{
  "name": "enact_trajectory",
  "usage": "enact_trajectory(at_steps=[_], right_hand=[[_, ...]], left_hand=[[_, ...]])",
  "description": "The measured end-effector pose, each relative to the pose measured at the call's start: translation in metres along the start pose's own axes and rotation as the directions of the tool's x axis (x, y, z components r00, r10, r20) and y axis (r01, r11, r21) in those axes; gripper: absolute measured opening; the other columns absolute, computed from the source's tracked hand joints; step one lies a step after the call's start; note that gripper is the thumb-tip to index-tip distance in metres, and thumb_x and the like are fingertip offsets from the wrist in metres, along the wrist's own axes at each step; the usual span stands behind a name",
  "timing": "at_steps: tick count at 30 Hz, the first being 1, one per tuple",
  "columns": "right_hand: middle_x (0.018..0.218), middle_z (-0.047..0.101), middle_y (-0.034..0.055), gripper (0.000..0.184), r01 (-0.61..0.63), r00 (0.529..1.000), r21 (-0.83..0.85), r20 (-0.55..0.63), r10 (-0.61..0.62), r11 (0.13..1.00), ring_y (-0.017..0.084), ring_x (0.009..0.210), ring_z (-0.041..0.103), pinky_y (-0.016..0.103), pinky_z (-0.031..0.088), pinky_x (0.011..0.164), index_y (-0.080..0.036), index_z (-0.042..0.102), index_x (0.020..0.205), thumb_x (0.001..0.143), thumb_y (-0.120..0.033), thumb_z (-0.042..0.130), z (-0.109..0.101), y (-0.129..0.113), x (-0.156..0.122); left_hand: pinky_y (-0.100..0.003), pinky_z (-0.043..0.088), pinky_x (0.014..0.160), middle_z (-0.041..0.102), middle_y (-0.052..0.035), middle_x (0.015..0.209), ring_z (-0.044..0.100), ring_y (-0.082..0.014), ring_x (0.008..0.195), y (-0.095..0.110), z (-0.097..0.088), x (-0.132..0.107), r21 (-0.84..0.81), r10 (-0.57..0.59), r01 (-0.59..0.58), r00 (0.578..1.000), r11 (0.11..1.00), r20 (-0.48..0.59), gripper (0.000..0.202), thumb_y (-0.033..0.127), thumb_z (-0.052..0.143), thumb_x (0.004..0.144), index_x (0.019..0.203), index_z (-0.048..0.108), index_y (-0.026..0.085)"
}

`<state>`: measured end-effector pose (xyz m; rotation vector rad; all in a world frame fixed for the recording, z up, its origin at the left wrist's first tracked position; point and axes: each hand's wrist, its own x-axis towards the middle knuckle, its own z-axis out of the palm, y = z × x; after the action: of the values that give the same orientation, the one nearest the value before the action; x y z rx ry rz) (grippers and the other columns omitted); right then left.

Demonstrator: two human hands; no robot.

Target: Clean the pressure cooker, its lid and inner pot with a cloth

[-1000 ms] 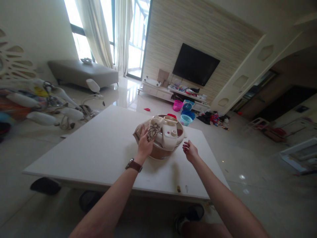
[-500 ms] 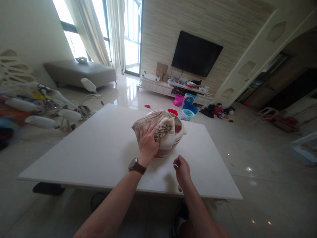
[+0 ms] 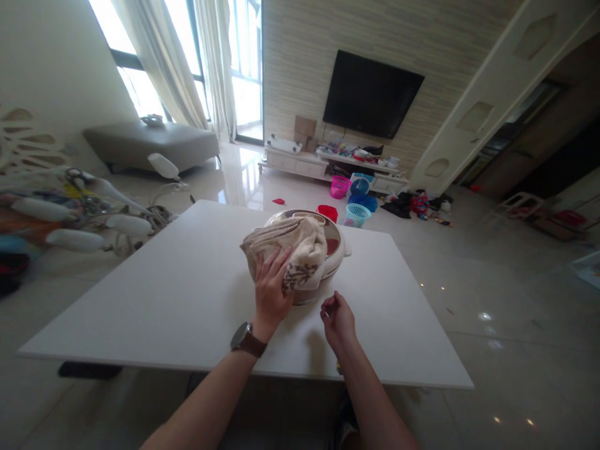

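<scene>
A round cream-and-brown pot (image 3: pixel 334 267) with a pale side handle stands on the white table (image 3: pixel 187 300). Over its top and left side drapes a beige towel (image 3: pixel 307 240) with a brown pattern near one corner. My left hand (image 3: pixel 272 290), wearing a wristwatch (image 3: pixel 247 340), presses on the towel with its fingers laid over the cloth. The towel and hand hide much of the pot's front. Just right of and nearer than the pot, my right hand (image 3: pixel 338 317) hovers above the table, fingers curled in. Whether anything small is between them I cannot make out.
Beyond the table, a pink basket (image 3: pixel 340 187), a light-blue basket (image 3: pixel 357 215) and a red container (image 3: pixel 327 213) stand on the floor. A lamp with several white shades (image 3: pixel 129 224) lies at the left. A cluttered low cabinet (image 3: pixel 293 164) sits below the television (image 3: pixel 374 94).
My left hand and the towel have shifted slightly left and toward me, with the pattern tipping lower. My right hand has moved slightly left. The camera view has tilted a little.
</scene>
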<state>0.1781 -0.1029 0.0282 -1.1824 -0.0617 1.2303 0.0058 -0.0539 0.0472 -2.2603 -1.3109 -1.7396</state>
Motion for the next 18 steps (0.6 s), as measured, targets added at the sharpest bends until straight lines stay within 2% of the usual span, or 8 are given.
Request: enact_trajectory(at_steps=[3, 6, 8, 9, 11, 13, 15, 18], right_hand=[[0.060, 0.061, -0.0017, 0.028, 0.025, 1.000, 0.019, 0.005, -0.025, 1.000, 0.012, 0.059, 0.053, 0.030, 0.039, 0.064, -0.022, 0.053, 0.061, 0.086, -0.029, 0.060, 0.000, -0.003, -0.004], [0.064, 0.062, -0.0020, 0.019, 0.032, 0.999, 0.005, 0.018, -0.032, 0.999, 0.013, 0.061, 0.054, 0.031, 0.040, 0.065, -0.022, 0.055, 0.065, 0.080, -0.031, 0.063, 0.000, -0.001, -0.003], [0.065, 0.063, -0.0018, 0.016, 0.026, 0.999, -0.027, 0.044, -0.025, 0.999, 0.014, 0.061, 0.055, 0.031, 0.040, 0.065, -0.023, 0.056, 0.067, 0.077, -0.033, 0.063, 0.000, 0.002, -0.001], [0.065, 0.063, -0.0015, 0.016, 0.023, 0.998, -0.046, 0.059, -0.021, 0.999, 0.014, 0.061, 0.056, 0.031, 0.041, 0.064, -0.023, 0.055, 0.067, 0.076, -0.034, 0.064, 0.001, 0.004, 0.000], [0.065, 0.063, -0.0009, 0.016, 0.020, 0.996, -0.078, 0.083, -0.014, 0.997, 0.015, 0.061, 0.056, 0.032, 0.041, 0.063, -0.024, 0.055, 0.068, 0.074, -0.035, 0.064, 0.003, 0.008, 0.001], [0.065, 0.064, -0.0003, 0.016, 0.017, 0.995, -0.103, 0.098, -0.007, 0.995, 0.015, 0.060, 0.056, 0.032, 0.041, 0.063, -0.024, 0.056, 0.069, 0.072, -0.037, 0.065, 0.005, 0.012, 0.002], [0.067, 0.065, 0.0001, 0.016, 0.011, 0.994, -0.125, 0.110, 0.003, 0.992, 0.015, 0.061, 0.057, 0.032, 0.040, 0.062, -0.024, 0.057, 0.070, 0.070, -0.038, 0.065, 0.006, 0.013, 0.002], [0.070, 0.067, -0.0002, 0.014, 0.009, 0.994, -0.147, 0.110, 0.007, 0.989, 0.015, 0.061, 0.058, 0.030, 0.040, 0.063, -0.023, 0.059, 0.070, 0.068, -0.036, 0.064, 0.007, 0.010, 0.002]], left_hand=[[-0.055, 0.032, 0.131, 0.065, -0.0144, 0.150, 0.044, -0.0304, 0.156, -0.018, -0.004, -0.010, -0.054, -0.047, 0.044, 0.996, 0.998, -0.070, 0.051, 0.030, 0.056, 0.100, 0.151, 0.060, 0.020], [-0.049, 0.040, 0.127, 0.063, -0.0152, 0.152, 0.045, -0.0297, 0.155, -0.036, -0.006, -0.014, -0.103, -0.143, 0.129, 0.980, 0.986, -0.142, 0.052, 0.037, 0.062, 0.099, 0.148, 0.063, 0.020], [-0.046, 0.041, 0.126, 0.063, -0.0156, 0.151, 0.051, -0.0296, 0.151, -0.041, -0.004, -0.014, -0.120, -0.255, 0.236, 0.950, 0.964, -0.179, 0.051, 0.041, 0.065, 0.097, 0.143, 0.066, 0.020], [-0.046, 0.042, 0.125, 0.064, -0.0163, 0.149, 0.054, -0.0297, 0.147, -0.042, -0.003, -0.012, -0.140, -0.330, 0.306, 0.922, 0.941, -0.204, 0.050, 0.042, 0.066, 0.096, 0.140, 0.068, 0.019], [-0.045, 0.046, 0.121, 0.069, -0.0181, 0.141, 0.062, -0.0303, 0.138, -0.039, 0.001, -0.007, -0.225, -0.503, 0.456, 0.826, 0.861, -0.253, 0.047, 0.045, 0.066, 0.096, 0.132, 0.072, 0.016], [-0.045, 0.051, 0.115, 0.076, -0.0188, 0.127, 0.068, -0.0312, 0.128, -0.035, 0.004, 0.001, -0.349, -0.649, 0.555, 0.708, 0.755, -0.277, 0.046, 0.049, 0.065, 0.095, 0.121, 0.076, 0.013], [-0.044, 0.054, 0.110, 0.079, -0.0181, 0.116, 0.072, -0.0313, 0.120, -0.035, 0.005, 0.011, -0.464, -0.741, 0.586, 0.594, 0.665, -0.313, 0.045, 0.051, 0.066, 0.093, 0.110, 0.077, 0.011], [-0.042, 0.056, 0.106, 0.079, -0.0160, 0.109, 0.074, -0.0288, 0.113, -0.046, -0.001, 0.024, -0.568, -0.795, 0.556, 0.423, 0.607, -0.435, 0.039, 0.048, 0.068, 0.089, 0.101, 0.075, 0.012]])
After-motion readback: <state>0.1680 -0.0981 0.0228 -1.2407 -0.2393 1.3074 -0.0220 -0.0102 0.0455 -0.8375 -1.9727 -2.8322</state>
